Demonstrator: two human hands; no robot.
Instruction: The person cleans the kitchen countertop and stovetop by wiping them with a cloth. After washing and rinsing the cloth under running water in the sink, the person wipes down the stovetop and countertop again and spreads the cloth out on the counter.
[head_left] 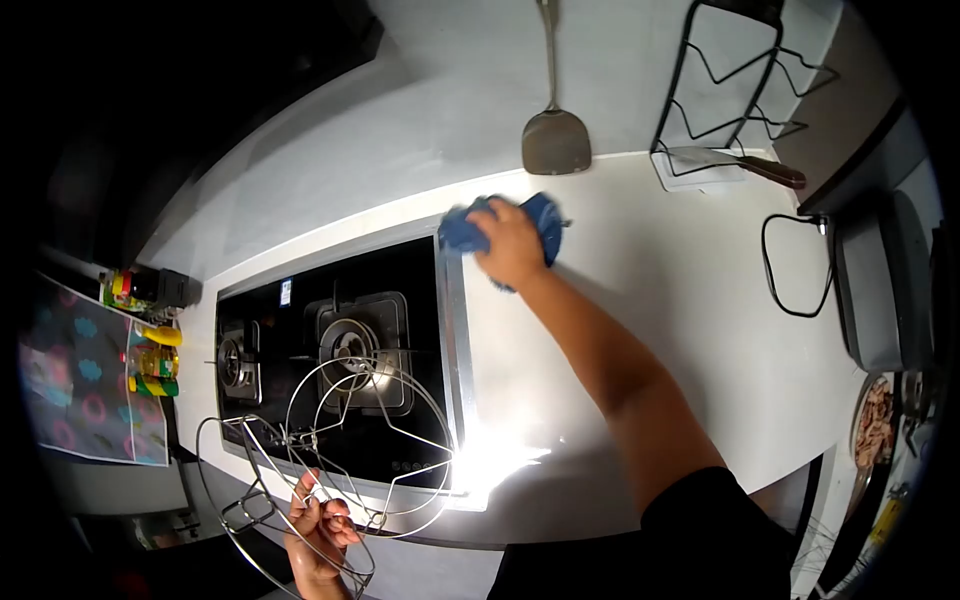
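Note:
My right hand (510, 243) presses a blue cloth (543, 222) onto the white countertop (610, 270), beside the back right corner of the black gas stove (395, 275). The cloth is bunched under my fingers and sticks out on both sides of them. Low in the view, my left hand (322, 535) has its fingers closed on a round metal wire rack (443, 420), held over the front of the stove. The rack's rings and legs overlap the right burner (350, 342) in the view.
A metal spatula (556, 142) hangs against the wall. At the back right stand a black wire holder (672, 100) and a knife (770, 170). A black cable (768, 270) lies on the right. Bottles (155, 362) stand left of the stove.

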